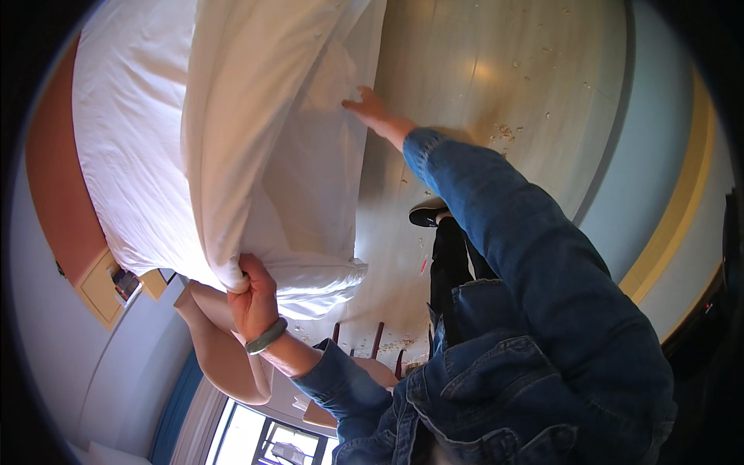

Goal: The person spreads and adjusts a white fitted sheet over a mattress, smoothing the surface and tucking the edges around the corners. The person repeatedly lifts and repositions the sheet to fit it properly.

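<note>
A white bed cover [232, 116] lies over the bed, its near edge raised in a thick fold, with a white sheet [314, 174] hanging down the bed's side. My left hand [254, 299], with a bangle at the wrist, grips the corner of the fold between thumb and curled fingers. Farther up the bed's side, my right hand [366, 107] is stretched out over the hanging sheet, fingers apart and holding nothing; whether it touches the cloth I cannot tell.
A beige chair [224, 349] stands beside the bed's corner, and a bedside cabinet [102, 290] holds small items. Small debris [504, 132] is scattered on the floor [453, 70]. A black shoe [427, 214] is beside the bed. Windows [273, 436] are behind the chair.
</note>
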